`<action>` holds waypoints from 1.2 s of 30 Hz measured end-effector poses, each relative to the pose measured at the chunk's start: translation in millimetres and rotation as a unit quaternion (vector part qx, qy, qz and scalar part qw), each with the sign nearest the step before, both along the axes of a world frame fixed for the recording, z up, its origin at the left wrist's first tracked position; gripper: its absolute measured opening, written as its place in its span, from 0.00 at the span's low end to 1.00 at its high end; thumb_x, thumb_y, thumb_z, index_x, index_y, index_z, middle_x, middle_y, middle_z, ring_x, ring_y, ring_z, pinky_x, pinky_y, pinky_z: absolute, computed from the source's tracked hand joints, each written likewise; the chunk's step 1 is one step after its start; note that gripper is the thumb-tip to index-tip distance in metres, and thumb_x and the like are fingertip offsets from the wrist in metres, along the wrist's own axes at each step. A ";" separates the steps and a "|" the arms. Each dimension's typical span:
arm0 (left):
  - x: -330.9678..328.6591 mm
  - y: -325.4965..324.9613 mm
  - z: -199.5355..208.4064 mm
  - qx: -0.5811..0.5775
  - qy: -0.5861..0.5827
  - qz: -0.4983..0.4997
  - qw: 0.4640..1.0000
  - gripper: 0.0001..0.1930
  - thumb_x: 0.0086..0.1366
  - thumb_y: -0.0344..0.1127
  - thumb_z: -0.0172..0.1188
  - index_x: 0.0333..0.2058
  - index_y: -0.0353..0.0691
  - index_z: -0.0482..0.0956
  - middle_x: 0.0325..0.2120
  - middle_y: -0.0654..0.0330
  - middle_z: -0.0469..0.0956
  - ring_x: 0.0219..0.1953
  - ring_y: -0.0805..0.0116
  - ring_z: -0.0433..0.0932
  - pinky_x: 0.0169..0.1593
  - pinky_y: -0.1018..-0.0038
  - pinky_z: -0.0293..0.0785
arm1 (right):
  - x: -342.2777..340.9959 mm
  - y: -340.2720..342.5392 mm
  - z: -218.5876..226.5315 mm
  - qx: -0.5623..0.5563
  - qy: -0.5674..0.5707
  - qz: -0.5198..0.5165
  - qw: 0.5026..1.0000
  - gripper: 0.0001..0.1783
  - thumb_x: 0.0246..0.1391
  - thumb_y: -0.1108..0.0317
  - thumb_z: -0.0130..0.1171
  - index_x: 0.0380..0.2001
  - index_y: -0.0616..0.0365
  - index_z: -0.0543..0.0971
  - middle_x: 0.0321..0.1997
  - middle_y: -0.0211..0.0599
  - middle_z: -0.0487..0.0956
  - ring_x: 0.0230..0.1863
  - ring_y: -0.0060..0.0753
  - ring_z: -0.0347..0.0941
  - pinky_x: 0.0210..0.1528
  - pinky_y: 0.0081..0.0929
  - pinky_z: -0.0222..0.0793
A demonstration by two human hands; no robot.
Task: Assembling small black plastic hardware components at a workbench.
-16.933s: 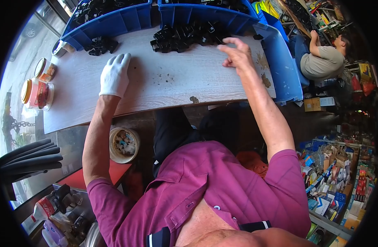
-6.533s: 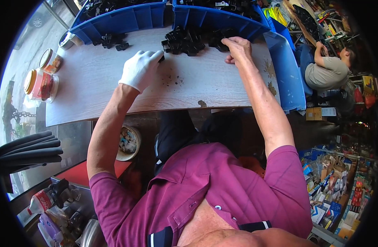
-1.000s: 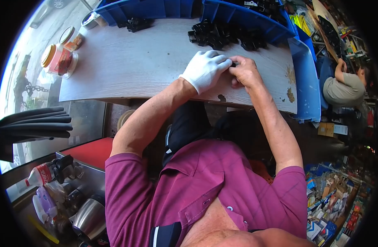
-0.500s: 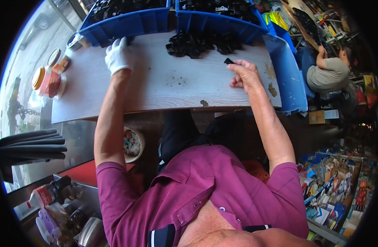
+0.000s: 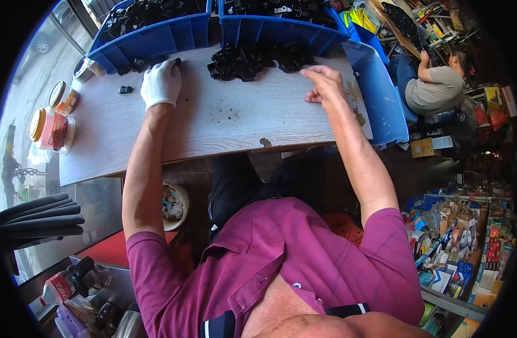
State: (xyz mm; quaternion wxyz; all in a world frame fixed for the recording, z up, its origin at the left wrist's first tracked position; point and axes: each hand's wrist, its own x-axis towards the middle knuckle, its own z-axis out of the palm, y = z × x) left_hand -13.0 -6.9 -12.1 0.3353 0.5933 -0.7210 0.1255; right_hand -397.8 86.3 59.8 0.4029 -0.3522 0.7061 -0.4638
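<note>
My left hand point(image 5: 161, 85), in a white glove, is closed at the table's far left, with a small black plastic part point(image 5: 177, 62) at its fingertips. To its left a single black part point(image 5: 125, 89) lies on the tabletop, and a few more black parts point(image 5: 139, 64) lie against the left bin. My bare right hand point(image 5: 325, 84) is at the right edge of a heap of black plastic parts point(image 5: 241, 62). Its index finger reaches toward the heap, the thumb is apart below, and no part shows between them.
Two blue bins point(image 5: 157, 42) point(image 5: 281, 31) full of black parts line the table's point(image 5: 213, 124) far edge. A blue tub point(image 5: 382, 98) stands at its right end, lidded jars point(image 5: 51, 130) at its left. A bucket point(image 5: 182, 205) sits below. Another person point(image 5: 436, 87) works at the far right.
The small black part has left my right fingers, and that hand has moved up to the heap. My left hand has drawn back from the left bin; a lone part shows beside it.
</note>
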 end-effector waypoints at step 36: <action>-3.2 7.2 3.2 0.007 0.083 -0.098 0.992 0.16 0.66 0.37 0.60 0.51 0.50 0.84 0.42 0.53 0.86 0.42 0.51 0.85 0.48 0.59 0.81 | 37.6 -15.7 -13.1 0.049 0.190 0.131 0.972 0.11 0.50 0.72 0.71 0.37 0.61 0.83 0.22 0.31 0.78 0.17 0.20 0.72 0.20 0.24 0.76</action>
